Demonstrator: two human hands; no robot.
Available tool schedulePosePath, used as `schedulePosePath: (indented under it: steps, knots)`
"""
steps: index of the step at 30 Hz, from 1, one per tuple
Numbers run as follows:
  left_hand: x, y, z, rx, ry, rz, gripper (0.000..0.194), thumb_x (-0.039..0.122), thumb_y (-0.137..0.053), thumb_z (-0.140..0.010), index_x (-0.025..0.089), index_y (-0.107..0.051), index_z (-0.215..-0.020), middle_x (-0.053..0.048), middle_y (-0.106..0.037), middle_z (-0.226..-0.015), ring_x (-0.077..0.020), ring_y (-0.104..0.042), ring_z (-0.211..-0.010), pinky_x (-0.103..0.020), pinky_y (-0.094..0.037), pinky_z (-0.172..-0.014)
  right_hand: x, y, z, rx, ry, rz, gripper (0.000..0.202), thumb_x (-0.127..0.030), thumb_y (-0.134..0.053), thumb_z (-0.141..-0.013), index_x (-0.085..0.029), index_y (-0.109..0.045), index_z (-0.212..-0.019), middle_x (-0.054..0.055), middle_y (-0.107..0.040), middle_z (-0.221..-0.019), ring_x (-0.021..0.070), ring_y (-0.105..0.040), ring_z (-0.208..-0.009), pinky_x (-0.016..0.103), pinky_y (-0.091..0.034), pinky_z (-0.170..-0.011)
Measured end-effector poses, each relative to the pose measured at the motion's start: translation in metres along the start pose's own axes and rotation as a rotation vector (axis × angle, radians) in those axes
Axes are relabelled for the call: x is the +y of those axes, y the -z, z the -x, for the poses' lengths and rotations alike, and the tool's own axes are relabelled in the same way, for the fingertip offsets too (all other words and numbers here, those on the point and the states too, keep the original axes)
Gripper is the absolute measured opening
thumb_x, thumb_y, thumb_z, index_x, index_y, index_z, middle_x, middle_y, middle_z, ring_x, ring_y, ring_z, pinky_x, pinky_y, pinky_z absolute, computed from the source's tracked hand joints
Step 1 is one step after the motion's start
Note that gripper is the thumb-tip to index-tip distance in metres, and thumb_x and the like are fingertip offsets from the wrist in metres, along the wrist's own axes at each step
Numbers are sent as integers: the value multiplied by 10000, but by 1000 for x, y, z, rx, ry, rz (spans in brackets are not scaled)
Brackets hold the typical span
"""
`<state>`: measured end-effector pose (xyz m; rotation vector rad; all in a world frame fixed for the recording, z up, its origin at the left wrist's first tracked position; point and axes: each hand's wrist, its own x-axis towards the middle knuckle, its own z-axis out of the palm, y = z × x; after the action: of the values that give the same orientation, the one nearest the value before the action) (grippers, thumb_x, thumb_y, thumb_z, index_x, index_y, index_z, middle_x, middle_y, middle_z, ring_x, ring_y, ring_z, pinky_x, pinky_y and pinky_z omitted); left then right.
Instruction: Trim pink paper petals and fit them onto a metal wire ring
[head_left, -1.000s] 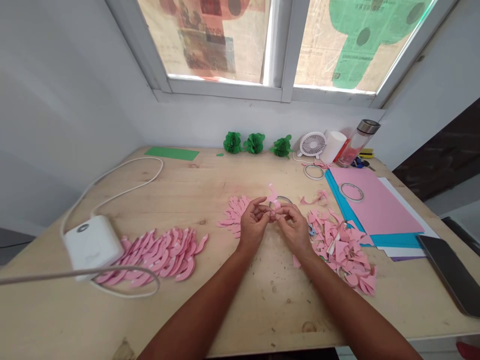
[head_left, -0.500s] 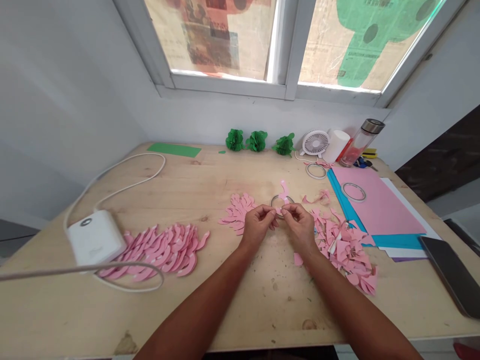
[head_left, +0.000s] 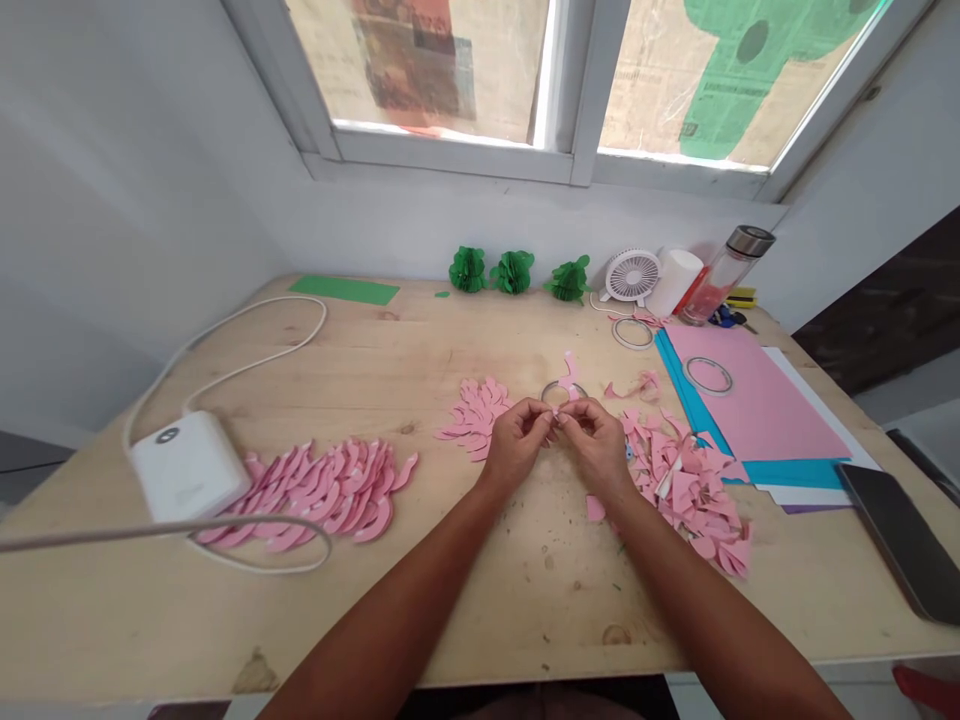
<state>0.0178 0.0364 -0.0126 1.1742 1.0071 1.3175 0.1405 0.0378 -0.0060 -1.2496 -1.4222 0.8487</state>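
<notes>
My left hand (head_left: 517, 438) and my right hand (head_left: 598, 440) meet fingertip to fingertip above the wooden table, both closed in a pinch. Between them is a small pink paper piece (head_left: 556, 412), mostly covered by the fingers. Just behind lies a thin tape roll (head_left: 545, 391), with a wavy pink paper strip (head_left: 570, 368) across its far right side. Left of my hands is a spread of pink paper cutouts (head_left: 474, 412). Beside my right hand sits a heap of pink paper scraps (head_left: 686, 485).
Overlapping wavy pink strips (head_left: 349, 490) lie at left by a white power bank (head_left: 187, 465) with a cable. Green paper balls (head_left: 514, 272), a small fan (head_left: 634, 277) and a bottle (head_left: 731, 275) line the back. Coloured sheets (head_left: 772, 410) and a phone (head_left: 900, 545) lie at right.
The view has tilted slightly downward. My fingertips have drawn closer together over the small pink paper piece; otherwise the things on the table lie as before.
</notes>
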Motion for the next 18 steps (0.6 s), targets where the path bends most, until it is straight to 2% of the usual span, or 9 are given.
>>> schedulePosePath:
  steps: [18]
  knots:
    - [-2, 0, 1, 8, -40, -122, 122, 283, -563, -759, 169, -597, -732, 6, -594, -623, -111, -563, -575, -221, -451, -565, -3, -1, 1, 11, -47, -25, 113, -276, -568, -724, -172, -610, -705, 18, -589, -726, 146, -555, -670, 254, -433, -621]
